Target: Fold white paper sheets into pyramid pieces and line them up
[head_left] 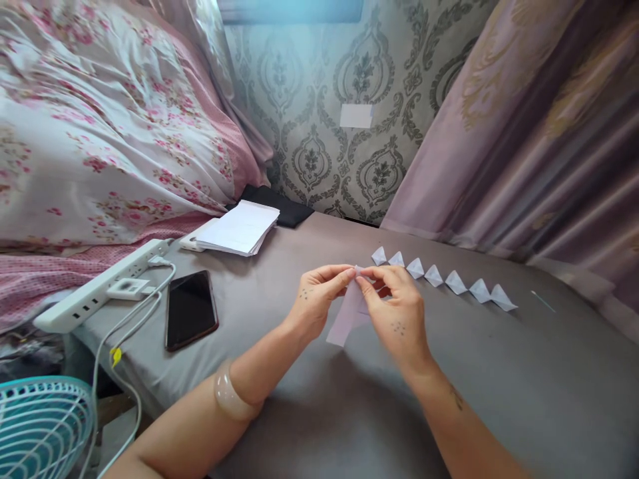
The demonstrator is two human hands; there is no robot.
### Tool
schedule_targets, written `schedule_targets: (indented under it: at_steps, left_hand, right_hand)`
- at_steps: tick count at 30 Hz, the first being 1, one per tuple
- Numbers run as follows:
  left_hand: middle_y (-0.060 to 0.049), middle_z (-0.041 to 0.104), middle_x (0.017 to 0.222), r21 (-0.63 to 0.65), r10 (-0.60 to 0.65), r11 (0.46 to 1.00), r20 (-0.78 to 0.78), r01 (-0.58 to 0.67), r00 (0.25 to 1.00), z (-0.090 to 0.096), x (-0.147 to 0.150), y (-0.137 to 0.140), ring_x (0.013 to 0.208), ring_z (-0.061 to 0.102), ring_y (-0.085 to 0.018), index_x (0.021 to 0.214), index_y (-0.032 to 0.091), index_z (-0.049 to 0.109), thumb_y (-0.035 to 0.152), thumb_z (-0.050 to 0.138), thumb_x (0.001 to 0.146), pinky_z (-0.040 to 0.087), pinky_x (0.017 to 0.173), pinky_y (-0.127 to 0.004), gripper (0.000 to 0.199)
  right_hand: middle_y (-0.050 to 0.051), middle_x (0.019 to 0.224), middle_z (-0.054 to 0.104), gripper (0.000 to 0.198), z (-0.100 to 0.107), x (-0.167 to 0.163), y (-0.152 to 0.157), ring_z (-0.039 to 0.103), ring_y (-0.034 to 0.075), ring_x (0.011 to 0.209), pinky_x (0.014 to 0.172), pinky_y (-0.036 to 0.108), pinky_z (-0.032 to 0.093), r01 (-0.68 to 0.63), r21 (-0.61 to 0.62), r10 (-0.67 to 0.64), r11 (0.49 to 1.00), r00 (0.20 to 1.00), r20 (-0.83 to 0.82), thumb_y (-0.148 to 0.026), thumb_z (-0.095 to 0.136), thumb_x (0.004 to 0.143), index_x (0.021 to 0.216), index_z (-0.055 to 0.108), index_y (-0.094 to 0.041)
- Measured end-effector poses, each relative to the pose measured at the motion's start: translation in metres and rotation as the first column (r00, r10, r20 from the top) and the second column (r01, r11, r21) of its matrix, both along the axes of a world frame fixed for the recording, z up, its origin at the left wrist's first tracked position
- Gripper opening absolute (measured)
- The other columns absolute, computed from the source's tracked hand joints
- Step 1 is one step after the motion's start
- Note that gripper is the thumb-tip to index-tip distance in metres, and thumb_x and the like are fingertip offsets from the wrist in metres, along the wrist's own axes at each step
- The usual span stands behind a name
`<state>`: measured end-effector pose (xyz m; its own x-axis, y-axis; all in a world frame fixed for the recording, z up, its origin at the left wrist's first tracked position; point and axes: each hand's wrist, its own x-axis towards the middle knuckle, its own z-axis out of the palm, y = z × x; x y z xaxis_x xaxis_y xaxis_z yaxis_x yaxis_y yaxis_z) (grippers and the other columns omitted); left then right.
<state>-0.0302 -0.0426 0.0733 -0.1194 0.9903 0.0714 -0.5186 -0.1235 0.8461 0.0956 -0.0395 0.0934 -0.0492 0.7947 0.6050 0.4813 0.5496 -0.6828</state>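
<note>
Between my two hands, above the grey tabletop [279, 293], is a piece of folded paper [343, 320], pale and slightly see-through. My left hand [319, 296] pinches its upper end between thumb and fingers. Close against it, my right hand [395, 299] pinches the same end from the other side, fingers curled. The lower part of the paper hangs down as a strip, partly covered by my right hand. Beyond the right hand, several folded white paper pieces [433, 275] stand in a slanting row.
A stack of white paper [239, 229] lies at the back left, by a black flat item [289, 207]. A phone [192, 309], a white power strip [107, 286] and cables [134, 313] are at left. A fan [42, 426] is lower left. A thin white stick [543, 301] lies far right.
</note>
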Motion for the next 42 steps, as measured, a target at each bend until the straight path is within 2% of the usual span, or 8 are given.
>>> schedule_targets:
  at_steps: [7, 13, 24, 29, 37, 42]
  left_hand:
    - [-0.005, 0.074, 0.081, 0.033, 0.043, 0.999, -0.064, -0.041, 0.997, -0.0011, 0.0016, -0.0005, 0.072, 0.062, -0.013, 0.080, 0.017, 0.076, 0.035, 0.080, 0.068, 0.046, 0.071, -0.025, 0.023]
    - [-0.005, 0.074, 0.080, 0.020, 0.087, 0.996, -0.096, -0.085, 0.992, 0.0022, 0.0019, -0.0020, 0.071, 0.062, -0.015, 0.077, 0.017, 0.077, 0.035, 0.083, 0.063, 0.046, 0.068, -0.026, 0.024]
    - [-0.005, 0.074, 0.081, 0.022, 0.053, 0.998, -0.113, -0.051, 0.992, 0.0030, 0.0019, -0.0033, 0.071, 0.062, -0.014, 0.079, 0.017, 0.077, 0.035, 0.082, 0.065, 0.047, 0.068, -0.025, 0.023]
    - [-0.005, 0.074, 0.082, 0.010, 0.024, 1.000, -0.095, -0.023, 0.995, 0.0023, 0.0027, -0.0038, 0.071, 0.063, -0.014, 0.080, 0.017, 0.077, 0.035, 0.082, 0.065, 0.047, 0.068, -0.025, 0.023]
    - [-0.006, 0.073, 0.080, 0.013, -0.042, 0.999, -0.073, 0.043, 0.996, 0.0044, 0.0025, -0.0054, 0.070, 0.062, -0.014, 0.080, 0.015, 0.076, 0.037, 0.081, 0.066, 0.046, 0.068, -0.027, 0.026]
    - [-0.004, 0.072, 0.074, 0.020, 0.008, 1.000, -0.058, -0.007, 0.998, 0.0038, 0.0014, -0.0038, 0.067, 0.060, -0.012, 0.076, 0.016, 0.076, 0.035, 0.081, 0.066, 0.044, 0.065, -0.025, 0.022]
  right_hand:
    - [0.002, 0.085, 0.063, 0.014, 0.0031, 0.0008, -0.0009, 0.053, 0.012, 0.064, 0.063, 0.028, 0.046, -0.031, -0.079, 0.028, 0.996, 0.999, -0.031, -0.033, 0.062, 0.084, 0.082, 0.068, -0.021]
    - [0.004, 0.082, 0.067, 0.021, 0.0075, 0.0011, -0.0031, 0.055, 0.014, 0.064, 0.062, 0.029, 0.045, -0.061, -0.238, 0.041, 0.969, 0.995, -0.088, -0.038, 0.062, 0.082, 0.083, 0.070, -0.019]
    - [0.005, 0.084, 0.066, 0.021, 0.0054, 0.0014, -0.0016, 0.056, 0.014, 0.066, 0.061, 0.028, 0.046, -0.088, -0.243, 0.061, 0.966, 0.991, -0.116, -0.038, 0.060, 0.083, 0.083, 0.068, -0.019]
    - [0.007, 0.086, 0.067, 0.023, 0.0058, 0.0004, -0.0029, 0.059, 0.016, 0.069, 0.064, 0.030, 0.048, -0.081, -0.302, 0.044, 0.950, 0.991, -0.128, -0.039, 0.059, 0.083, 0.085, 0.067, -0.018]
    - [0.005, 0.082, 0.063, 0.018, 0.0061, -0.0009, -0.0060, 0.057, 0.015, 0.066, 0.064, 0.030, 0.048, 0.029, -0.161, -0.030, 0.987, 1.000, -0.003, -0.033, 0.057, 0.084, 0.078, 0.066, -0.018]
    - [0.005, 0.081, 0.063, 0.019, 0.0075, -0.0057, -0.0085, 0.057, 0.014, 0.067, 0.065, 0.030, 0.047, 0.021, -0.116, -0.020, 0.993, 1.000, 0.012, -0.031, 0.055, 0.086, 0.080, 0.066, -0.018]
